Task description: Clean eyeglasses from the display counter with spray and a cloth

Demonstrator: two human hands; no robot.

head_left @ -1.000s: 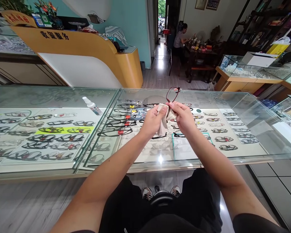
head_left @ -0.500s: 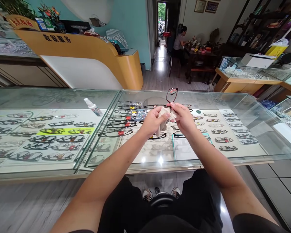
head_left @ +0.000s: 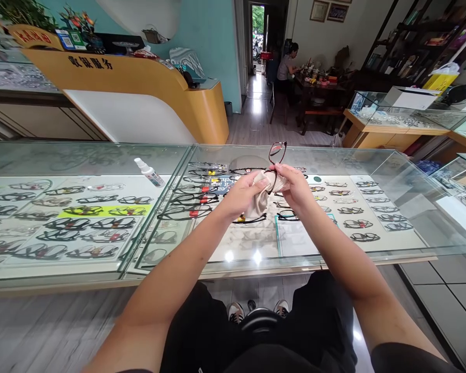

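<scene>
A pair of dark red-framed glasses (head_left: 277, 152) is held up over the glass display counter (head_left: 256, 243). My right hand (head_left: 295, 187) pinches the frame near its middle, fingers closed. My left hand (head_left: 244, 194) is closed on a beige cleaning cloth (head_left: 258, 199), pressing it against the lower lens, which the cloth hides. One lens sticks up above both hands.
A small white spray bottle (head_left: 149, 172) lies on the counter glass to the left. Several eyeglass frames fill the trays under the glass. An orange cashier desk (head_left: 140, 83) stands behind. A person sits at a far table (head_left: 318, 85). More showcases (head_left: 404, 116) stand at right.
The glasses have tilted slightly right and the cloth has shifted under my left fingers, bunching lower against the lens. Both hands stay over the same spot.
</scene>
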